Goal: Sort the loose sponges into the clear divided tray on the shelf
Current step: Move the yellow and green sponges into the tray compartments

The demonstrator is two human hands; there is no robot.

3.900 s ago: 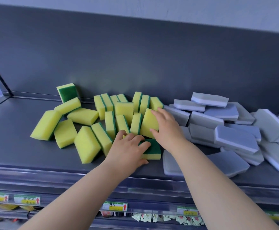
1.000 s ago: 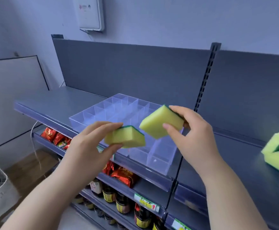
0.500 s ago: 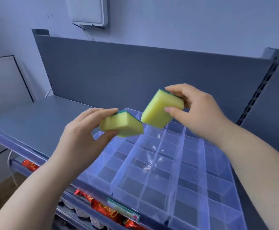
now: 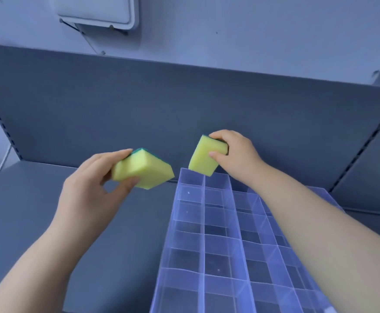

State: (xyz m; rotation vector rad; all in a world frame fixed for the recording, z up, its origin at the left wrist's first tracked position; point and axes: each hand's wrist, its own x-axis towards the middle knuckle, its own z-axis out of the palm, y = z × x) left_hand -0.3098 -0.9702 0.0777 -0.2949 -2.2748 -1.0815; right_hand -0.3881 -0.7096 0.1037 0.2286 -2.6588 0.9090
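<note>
My left hand (image 4: pixel 89 190) grips a yellow sponge with a green scrub layer (image 4: pixel 142 171), held in the air just left of the tray's far left corner. My right hand (image 4: pixel 236 152) pinches a second yellow and green sponge (image 4: pixel 205 155), tilted on end, its lower corner hovering just above the back left compartments. The clear divided tray (image 4: pixel 203 245) lies on the grey shelf below my right forearm; every compartment I can see holds nothing. The loose sponge piles are out of view.
The grey shelf surface (image 4: pixel 37 211) stretches left of the tray. A dark back panel (image 4: pixel 184 105) rises behind it, with slotted uprights at both sides. A white box (image 4: pixel 96 10) hangs on the wall above.
Both hands picked a yellow sponge from the pile, then carried them left to the tray. Over the last second I moved in over the tray and both hands reached toward its back left corner.
</note>
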